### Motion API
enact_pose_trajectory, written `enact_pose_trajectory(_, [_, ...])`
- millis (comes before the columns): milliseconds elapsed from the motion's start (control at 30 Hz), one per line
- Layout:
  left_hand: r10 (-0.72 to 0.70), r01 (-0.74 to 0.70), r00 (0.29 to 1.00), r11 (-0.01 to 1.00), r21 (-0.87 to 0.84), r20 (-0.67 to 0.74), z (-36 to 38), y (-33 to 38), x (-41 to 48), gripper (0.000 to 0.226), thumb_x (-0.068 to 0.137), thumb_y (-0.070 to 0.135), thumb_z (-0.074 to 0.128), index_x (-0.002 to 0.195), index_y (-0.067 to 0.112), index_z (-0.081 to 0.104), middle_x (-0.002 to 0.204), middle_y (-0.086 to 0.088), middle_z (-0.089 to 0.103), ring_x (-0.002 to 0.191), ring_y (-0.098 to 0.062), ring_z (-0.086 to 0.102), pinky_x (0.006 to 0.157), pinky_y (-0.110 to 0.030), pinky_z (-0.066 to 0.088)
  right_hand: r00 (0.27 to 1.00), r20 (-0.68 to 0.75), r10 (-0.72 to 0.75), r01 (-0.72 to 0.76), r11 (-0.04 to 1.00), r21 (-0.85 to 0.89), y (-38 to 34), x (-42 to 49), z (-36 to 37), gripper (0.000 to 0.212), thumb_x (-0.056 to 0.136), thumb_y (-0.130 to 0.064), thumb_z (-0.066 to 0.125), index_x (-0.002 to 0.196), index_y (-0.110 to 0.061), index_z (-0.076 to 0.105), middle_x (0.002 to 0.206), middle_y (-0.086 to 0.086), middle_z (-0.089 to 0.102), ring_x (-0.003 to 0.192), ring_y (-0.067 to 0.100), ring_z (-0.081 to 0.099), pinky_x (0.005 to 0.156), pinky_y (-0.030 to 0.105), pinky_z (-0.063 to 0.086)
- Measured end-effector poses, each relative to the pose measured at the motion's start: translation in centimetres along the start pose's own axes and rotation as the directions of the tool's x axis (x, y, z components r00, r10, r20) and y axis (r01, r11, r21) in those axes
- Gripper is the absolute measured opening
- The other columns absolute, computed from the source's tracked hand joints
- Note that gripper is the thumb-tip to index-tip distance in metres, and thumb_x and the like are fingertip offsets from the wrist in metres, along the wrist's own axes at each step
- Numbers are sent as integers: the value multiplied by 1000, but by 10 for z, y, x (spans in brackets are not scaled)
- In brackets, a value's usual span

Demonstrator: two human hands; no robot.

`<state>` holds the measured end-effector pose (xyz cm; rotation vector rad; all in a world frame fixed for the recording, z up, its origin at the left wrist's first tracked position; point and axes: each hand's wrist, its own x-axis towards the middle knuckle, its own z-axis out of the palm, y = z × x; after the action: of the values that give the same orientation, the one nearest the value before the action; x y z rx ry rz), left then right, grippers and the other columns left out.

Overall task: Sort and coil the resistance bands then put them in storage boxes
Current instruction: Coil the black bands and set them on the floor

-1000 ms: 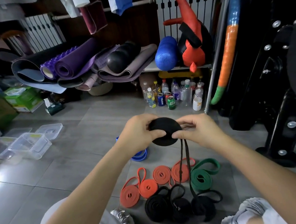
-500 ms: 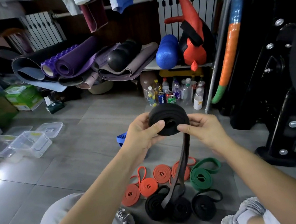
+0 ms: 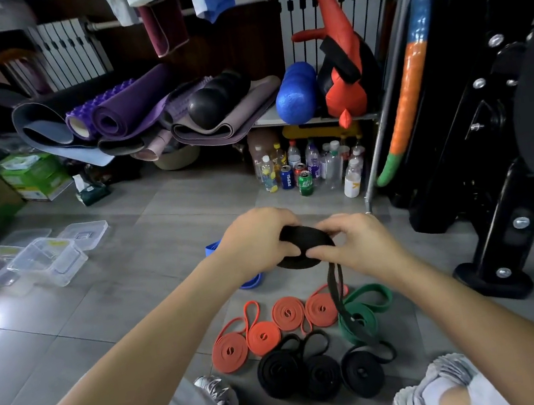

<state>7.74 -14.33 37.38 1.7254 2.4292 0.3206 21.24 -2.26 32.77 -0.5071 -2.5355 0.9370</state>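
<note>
Head view: left hand [image 3: 257, 238] and right hand [image 3: 358, 244] are pinching the black band coil [image 3: 303, 247] in curled fingers above the floor; loosening risks it springing apart, since its tail [image 3: 336, 291] is dangling.

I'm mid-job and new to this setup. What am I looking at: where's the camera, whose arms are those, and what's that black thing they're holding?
There is no machine here. A person works with bare hands, and the one camera sits on their head, looking forward and down. The left hand and right hand both grip a black resistance band wound into a coil. Its loose tail hangs toward the floor. Below lie four orange coils, a green band and three black coils. A blue band shows partly behind the left hand. Clear plastic storage boxes stand at the far left, apart from the bands.
</note>
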Motion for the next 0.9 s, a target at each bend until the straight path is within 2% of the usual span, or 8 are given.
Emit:
enact_pose_trajectory(133, [-122, 68, 988, 894, -442, -93, 0, -3, -8, 24, 77, 16, 74, 100, 21, 68, 93, 6, 69, 86, -9, 64, 80, -25, 52, 999, 28, 29, -35, 962, 272, 6, 0, -9, 29, 73, -19, 79, 84, -43, 66, 84, -22, 70, 84, -8, 61, 77, 8, 44])
enact_pose_trajectory(267, [-257, 90, 965, 530, -843, -58, 6, -2, -16, 29, 78, 1, 71, 96, 23, 67, 85, 7, 71, 76, -2, 68, 63, -18, 55, 999, -22, 49, -30, 855, 519, 16, -4, -4, 33, 72, -4, 76, 87, -32, 68, 82, -22, 72, 80, -4, 67, 76, 10, 48])
enact_pose_trajectory(433, [-374, 37, 927, 100, -994, -3, 28, 0, -26, 28, 84, 1, 64, 109, 15, 65, 90, 0, 74, 80, -15, 71, 56, -20, 55, 989, -109, 99, -5, 763, 647, 24, -7, 7, 32, 72, 5, 71, 95, -17, 69, 81, -22, 71, 80, -5, 67, 73, 8, 49])
enact_pose_trajectory(533, [-365, 68, 929, -19, -997, 71, 36, -1, -29, 27, 86, 3, 60, 112, 12, 62, 97, -5, 72, 84, -19, 69, 61, -23, 58, 987, -106, 117, -23, 771, 636, 26, -10, 10, 33, 72, 7, 71, 86, -24, 68, 78, -20, 72, 78, -4, 68, 71, 9, 50])
enact_pose_trajectory(600, [-332, 136, 938, 90, -987, 99, 35, -2, -30, 27, 86, 2, 61, 113, 9, 58, 103, -8, 69, 92, -23, 68, 70, -27, 58, 990, -93, 105, -26, 788, 615, 26, -11, 9, 34, 73, 7, 71, 84, -26, 69, 78, -18, 73, 77, -2, 68, 71, 11, 51])
enact_pose_trajectory(733, [-189, 77, 977, 738, -670, -96, 18, -4, -25, 37, 79, 15, 73, 112, 22, 57, 102, 16, 61, 97, 1, 59, 85, -16, 49, 995, -15, 96, -76, 864, 498, 22, -12, 11, 36, 72, -2, 77, 81, -36, 69, 80, -18, 73, 81, 3, 69, 81, 25, 55])
enact_pose_trajectory(800, [-107, 34, 989, 840, -542, -103, 8, 0, -21, 33, 81, 21, 72, 113, 22, 63, 99, 19, 61, 95, 2, 58, 87, -20, 49, 994, -3, 107, -94, 881, 463, 20, -12, 14, 36, 71, -5, 79, 80, -38, 68, 78, -18, 72, 81, 3, 69, 83, 28, 54])
enact_pose_trajectory(900, [-87, 42, 994, 862, -505, -66, 2, 1, -18, 18, 83, 14, 69, 101, 16, 69, 95, 7, 68, 93, -9, 64, 88, -32, 52, 996, -8, 90, -77, 889, 451, 16, -13, 16, 35, 71, -7, 80, 80, -39, 69, 80, -17, 73, 80, 3, 69, 79, 23, 54])
